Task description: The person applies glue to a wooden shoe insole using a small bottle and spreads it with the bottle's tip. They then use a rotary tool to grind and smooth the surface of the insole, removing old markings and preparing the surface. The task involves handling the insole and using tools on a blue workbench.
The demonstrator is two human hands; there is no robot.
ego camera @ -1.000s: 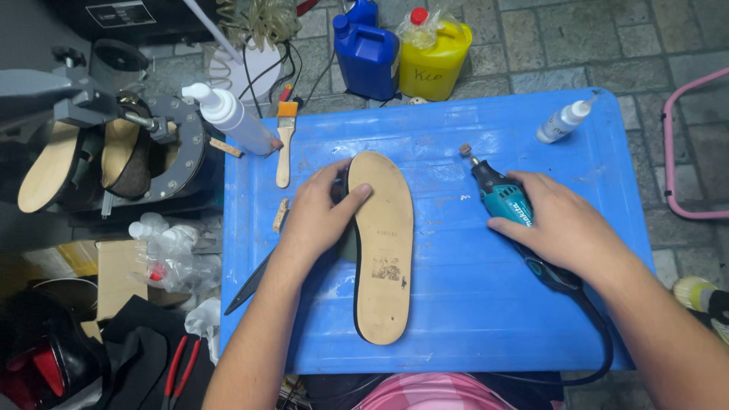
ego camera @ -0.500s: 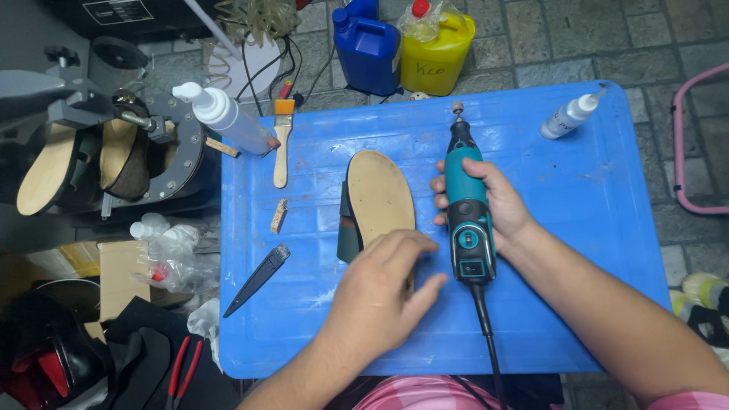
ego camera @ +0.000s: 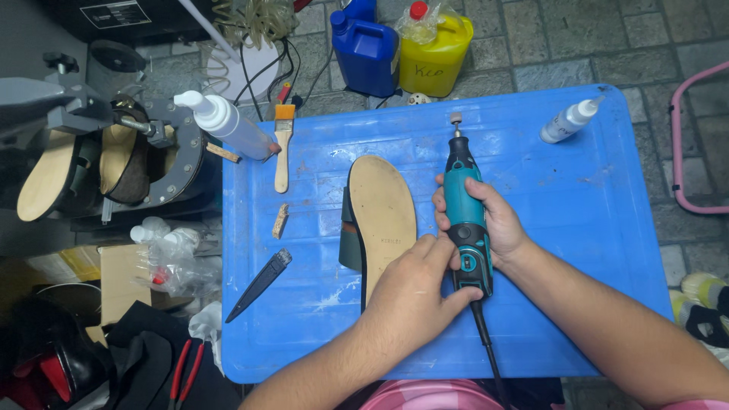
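Observation:
A tan shoe sole (ego camera: 383, 212) lies lengthwise on the blue table top (ego camera: 547, 197), with a dark green strap under its left edge. My right hand (ego camera: 493, 224) grips a teal rotary tool (ego camera: 465, 212) that points away from me, its small grinding bit raised near the far edge. My left hand (ego camera: 414, 292) rests on the near end of the sole, and its fingers touch the black lower end of the tool. The tool's black cord runs off the near edge.
A small brush (ego camera: 282, 144), a white squeeze bottle (ego camera: 228, 125), a wood chip (ego camera: 280, 221) and a black knife (ego camera: 260, 283) lie at the table's left. Another white bottle (ego camera: 568, 121) sits far right. Blue and yellow jugs (ego camera: 402, 53) stand behind. A shoe press (ego camera: 114, 159) stands left.
My right hand picked the rotary tool up from the table's right side and brought it beside the sole. My left hand slid down the sole and reached the tool's lower end.

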